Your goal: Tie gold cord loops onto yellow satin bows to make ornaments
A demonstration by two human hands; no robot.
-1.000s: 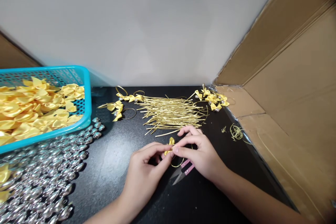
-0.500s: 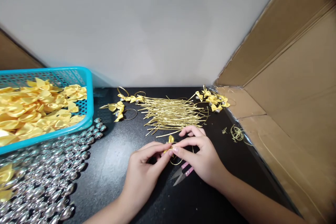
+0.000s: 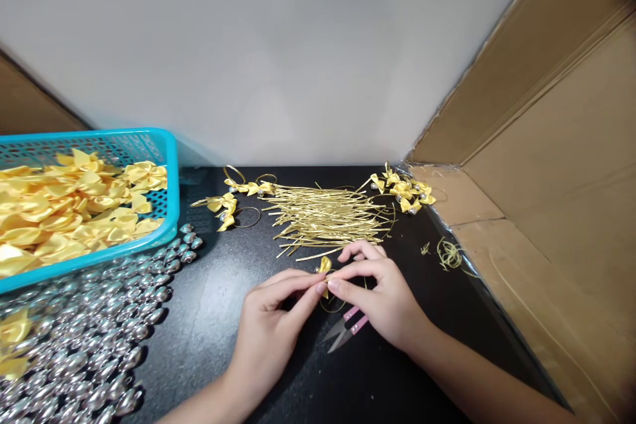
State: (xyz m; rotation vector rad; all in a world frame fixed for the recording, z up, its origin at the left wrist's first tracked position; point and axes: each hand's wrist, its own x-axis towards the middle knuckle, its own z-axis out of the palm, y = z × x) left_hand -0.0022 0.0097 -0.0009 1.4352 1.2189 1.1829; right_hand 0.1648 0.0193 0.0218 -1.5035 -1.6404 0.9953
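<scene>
My left hand (image 3: 278, 308) and my right hand (image 3: 375, 288) meet over the black table, thumb and forefinger of each pinched together. Between the fingertips is a yellow ribbon bow (image 3: 324, 265) with a gold cord (image 3: 332, 308) that loops below it. A small silver bead shows at the bow's left edge. The fingers hide most of the bow and the point where the cord joins it. Just under my right hand lie thread snips (image 3: 346, 329) with pink handles, their blades pointing to the lower left.
Gold cord pieces (image 3: 328, 215) lie in a pile beyond my hands. Bows with beads and loops sit left (image 3: 226, 209) and right (image 3: 405, 189) of it. A blue basket (image 3: 171, 192) of yellow bows and many silver beads (image 3: 89, 338) fill the left. Cord scraps (image 3: 450, 254) lie right.
Both hands stay nearly in place, still pinching. The fingertips have shifted slightly on the bow and its cord loop. The view has moved a little.
</scene>
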